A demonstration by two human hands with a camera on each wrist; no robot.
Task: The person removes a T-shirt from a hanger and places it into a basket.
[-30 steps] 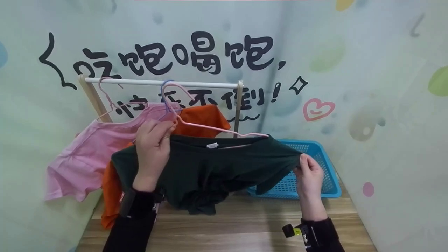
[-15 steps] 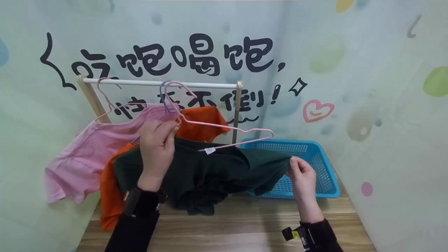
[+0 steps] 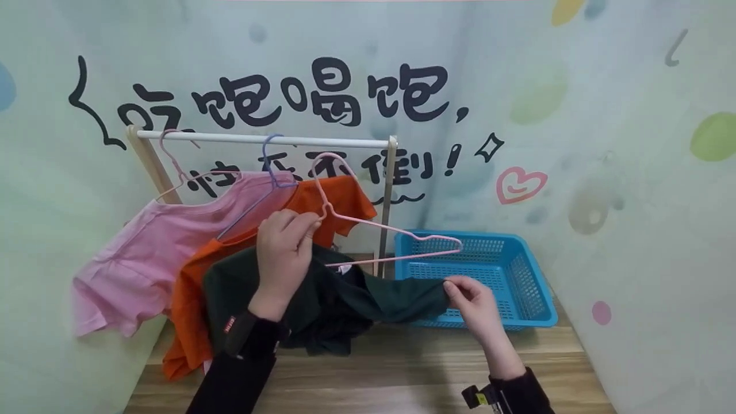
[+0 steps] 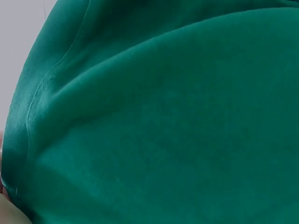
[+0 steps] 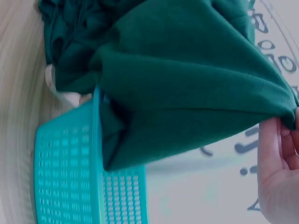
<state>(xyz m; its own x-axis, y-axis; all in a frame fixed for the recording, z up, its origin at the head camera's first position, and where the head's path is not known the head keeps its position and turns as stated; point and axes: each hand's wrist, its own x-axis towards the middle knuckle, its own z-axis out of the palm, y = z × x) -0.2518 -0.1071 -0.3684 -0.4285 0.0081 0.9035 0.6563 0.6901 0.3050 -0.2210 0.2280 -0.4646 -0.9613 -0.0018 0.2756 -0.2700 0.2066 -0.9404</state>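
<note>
My left hand point(image 3: 284, 259) pinches a pink clothes hanger point(image 3: 379, 225) just below its hook. The hanger's right end stands out above a dark green shirt point(image 3: 397, 296), bare of cloth; its left part is hidden behind the hand and shirt. Between thumb and fingers, my right hand point(image 3: 476, 302) pinches the tip of the shirt's right sleeve, drawn out sideways. Green cloth point(image 4: 163, 116) fills most of the left wrist view. In the right wrist view the stretched sleeve point(image 5: 187, 88) runs to my fingers, in front of the blue basket.
Behind, a rack with a white bar point(image 3: 230, 137) carries a pink shirt point(image 3: 138, 259) on a pink hanger and an orange shirt point(image 3: 192, 310) on a blue hanger point(image 3: 270, 164). A blue basket point(image 3: 540, 287) stands at right on the wooden table point(image 3: 391, 374).
The hanger's right end has come out of the shirt. My left hand has moved right and slightly down with the hanger; my right hand has moved left and down with the sleeve.
</note>
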